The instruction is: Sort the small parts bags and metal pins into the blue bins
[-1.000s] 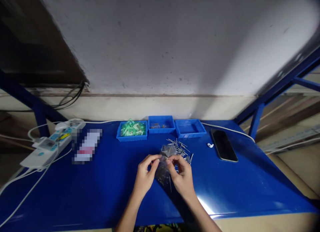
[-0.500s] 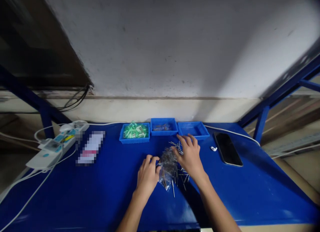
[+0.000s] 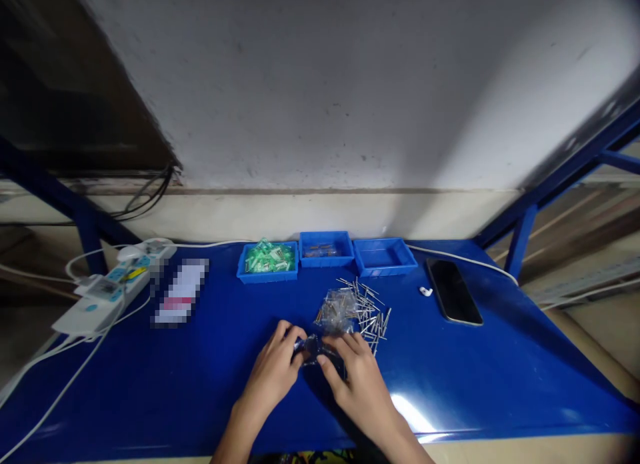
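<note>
A small clear plastic bag (image 3: 312, 349) is stretched between my two hands, low over the blue table. My left hand (image 3: 277, 361) pinches the bag's left end between thumb and fingers. At the other end, my right hand (image 3: 359, 377) has its thumb and fingertips closed on the plastic; its palm faces down. Just beyond the fingers lies a heap of clear bags (image 3: 340, 307) with thin brownish pieces inside. Loose metal pins (image 3: 373, 317) are scattered right of that heap. What the held bag contains is too blurred to make out.
Along the back stand three blue trays: one with green packets (image 3: 270, 259), a middle tray (image 3: 327, 260) with bagged pieces, and a right tray (image 3: 385, 271). A phone (image 3: 454, 291) and a white earbud (image 3: 425, 291) lie right; a power strip (image 3: 115, 287) with cables lies left.
Both hands have drawn back toward me. My right hand has left the pins and moved down to the left, joining my left hand at a bag now apart from the heap.
</note>
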A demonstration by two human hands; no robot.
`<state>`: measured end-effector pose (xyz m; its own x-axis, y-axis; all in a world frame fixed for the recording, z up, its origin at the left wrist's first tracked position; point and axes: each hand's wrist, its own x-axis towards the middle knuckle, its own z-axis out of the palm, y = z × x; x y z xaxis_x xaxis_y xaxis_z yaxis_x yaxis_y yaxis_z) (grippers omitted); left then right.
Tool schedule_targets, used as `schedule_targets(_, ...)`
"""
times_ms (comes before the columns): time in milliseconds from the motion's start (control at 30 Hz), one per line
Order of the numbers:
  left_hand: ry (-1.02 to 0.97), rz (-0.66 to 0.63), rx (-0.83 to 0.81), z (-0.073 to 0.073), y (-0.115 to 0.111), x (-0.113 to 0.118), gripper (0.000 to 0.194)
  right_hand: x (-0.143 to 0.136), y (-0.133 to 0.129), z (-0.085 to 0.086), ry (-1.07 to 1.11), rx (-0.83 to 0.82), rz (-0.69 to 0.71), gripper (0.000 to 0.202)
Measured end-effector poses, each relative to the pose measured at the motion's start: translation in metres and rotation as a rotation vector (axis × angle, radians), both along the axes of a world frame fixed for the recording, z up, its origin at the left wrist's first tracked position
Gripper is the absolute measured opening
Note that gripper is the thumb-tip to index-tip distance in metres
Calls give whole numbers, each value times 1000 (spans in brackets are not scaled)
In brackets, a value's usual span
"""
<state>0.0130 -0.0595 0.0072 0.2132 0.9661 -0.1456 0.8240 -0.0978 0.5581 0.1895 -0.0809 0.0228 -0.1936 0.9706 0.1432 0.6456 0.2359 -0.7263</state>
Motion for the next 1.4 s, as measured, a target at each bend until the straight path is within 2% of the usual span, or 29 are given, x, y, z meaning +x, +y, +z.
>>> schedule_targets(67,14,23,-22,0,-5,3,21,-6,-3,-2,99,-59,9,21)
schedule_targets(167,-35,138,-33,-6,-8,5,25,-12,-8,-5,311,-162,-36,23)
schedule_targets(267,-169,214,63,-6,-8,2,22,-16,-13,-6,537,-342,-105,30)
schedule_targets(400,-351,143,257,15,-14,5,23,-22,-9,-3,1017,-704,-171,43)
schedule_targets(467,-381,61,278,28,-19,9,24,-24,-3,-1,1205,-747,-203,40)
schedule_targets(533,-400,-7,260,36,-23,12,25,-23,3,2,1231,-655,-232,33)
schedule_targets(633,-466,28,150,38,-26,13,22,-17,6,3,957,-353,-245,20)
schedule_targets(700,-554,123,35,36,-26,11,26,-12,4,2,677,-76,-163,13)
schedule_targets(767,-655,218,-55,32,-25,10,33,-8,0,-1,445,164,-18,18)
schedule_targets(800,-698,256,-72,31,-25,10,34,-7,-1,-2,375,237,49,24)
schedule_targets(867,-744,316,-39,27,-25,12,31,-6,-4,-5,337,262,113,31)
schedule_targets(933,-722,350,81,24,-26,15,25,-7,-3,-6,463,154,43,30)
schedule_targets(1033,-635,304,295,19,-27,19,16,-6,1,-5,897,-240,-111,22)
schedule_targets(1133,-571,163,438,16,-28,22,16,-3,6,1,1285,-715,-68,25)
schedule_targets(1200,-511,56,542,14,-28,22,22,0,8,6,1424,-909,-68,33)
schedule_targets(1300,-421,-80,665,15,-28,20,31,2,9,10,1470,-948,-155,32)
schedule_targets(1400,-362,-91,678,14,-25,19,35,8,9,15,1350,-903,-169,33)
